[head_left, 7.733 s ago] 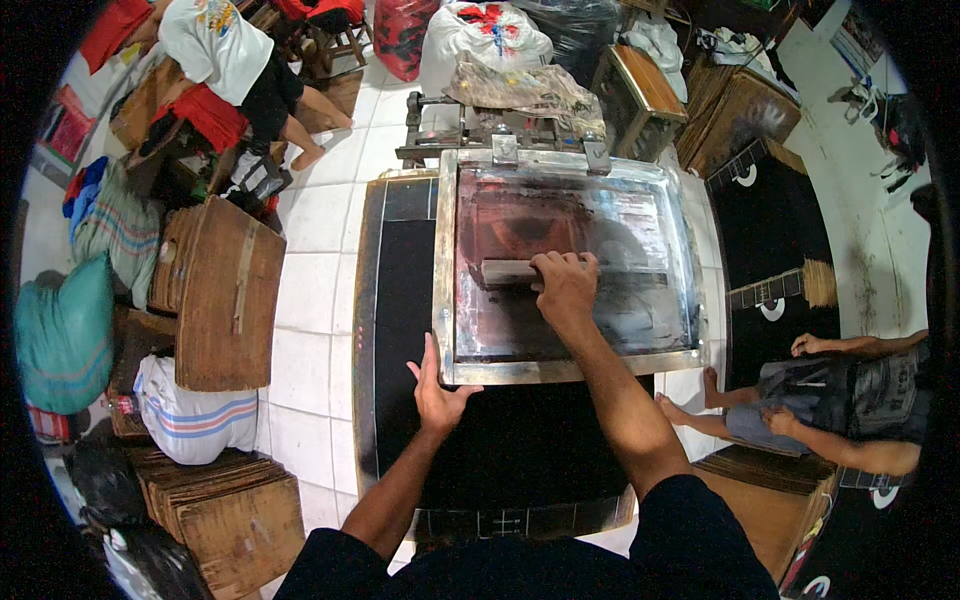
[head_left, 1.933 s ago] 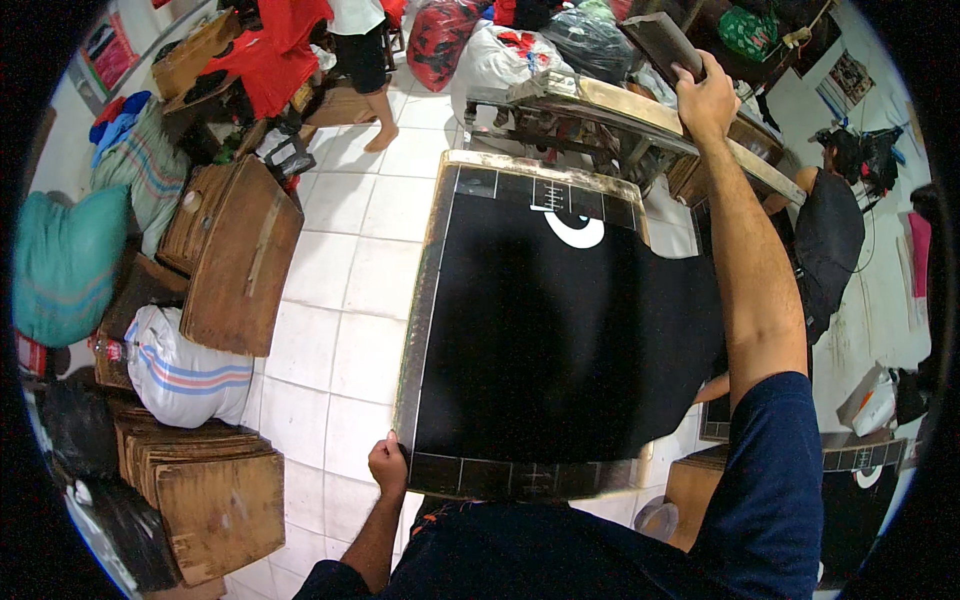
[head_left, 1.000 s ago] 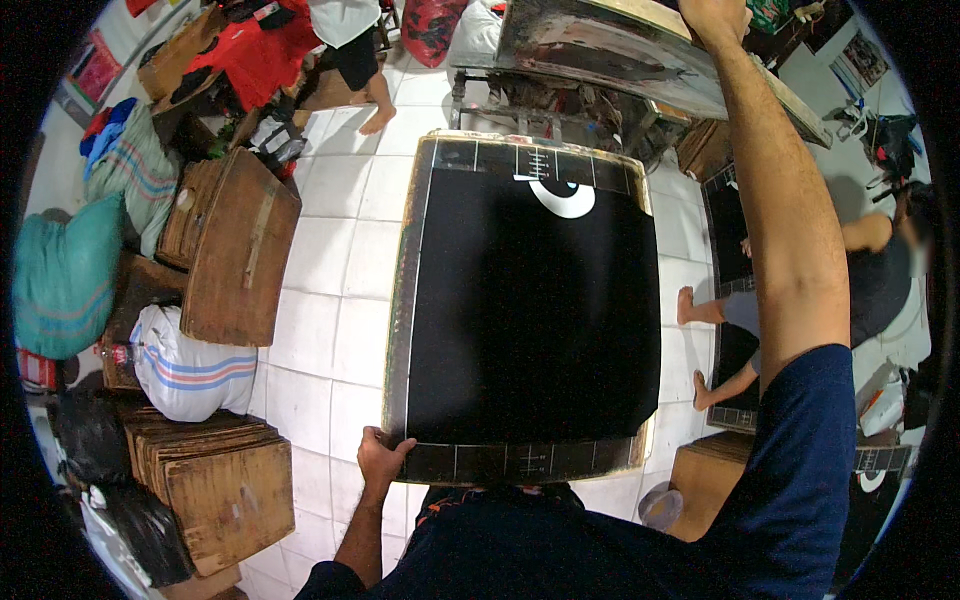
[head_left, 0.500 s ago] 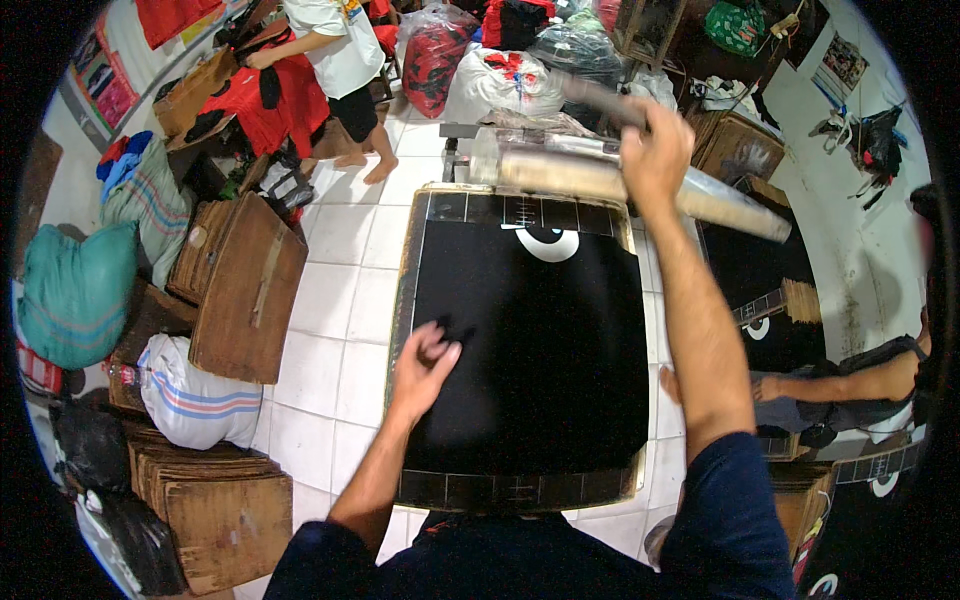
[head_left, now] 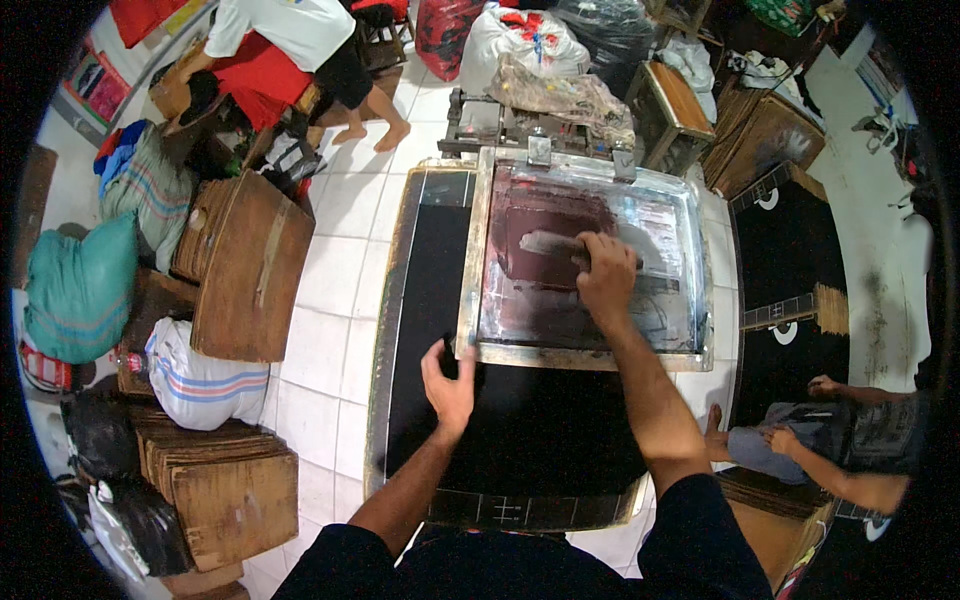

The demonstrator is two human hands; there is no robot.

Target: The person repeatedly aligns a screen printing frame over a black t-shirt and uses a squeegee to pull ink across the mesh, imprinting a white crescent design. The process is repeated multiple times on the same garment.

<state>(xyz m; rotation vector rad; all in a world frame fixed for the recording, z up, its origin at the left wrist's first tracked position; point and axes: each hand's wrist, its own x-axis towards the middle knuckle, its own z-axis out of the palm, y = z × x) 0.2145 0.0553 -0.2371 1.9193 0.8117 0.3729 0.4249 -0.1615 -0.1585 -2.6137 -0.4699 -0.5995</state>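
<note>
A screen-printing frame [head_left: 470,260] lies over the far part of a black cloth panel [head_left: 540,420], which rests on a flat board [head_left: 385,420]. Dark maroon ink [head_left: 520,215] coats part of its mesh. My right hand [head_left: 607,280] is closed round a squeegee [head_left: 565,243] on the mesh; its blade is mostly hidden under my fingers. My left hand [head_left: 448,388] is at the frame's near left corner, thumb and fingers apart. The thumb looks to be at or against the wooden corner, and nothing is held. Clamps [head_left: 540,150] grip the frame's far edge.
A stained rag [head_left: 560,95] drapes over the hinge bar behind the frame. Stacked boards [head_left: 235,490] and sacks [head_left: 205,385] line the left. To the right, a seated person [head_left: 800,450] is beside a long board with black panels [head_left: 800,370]. Another person [head_left: 290,40] bends at the far left.
The raised frame has come down flat onto the black panel. My right hand has moved from the far edge down onto the mesh with the squeegee; my left hand has shifted slightly right and nearer.
</note>
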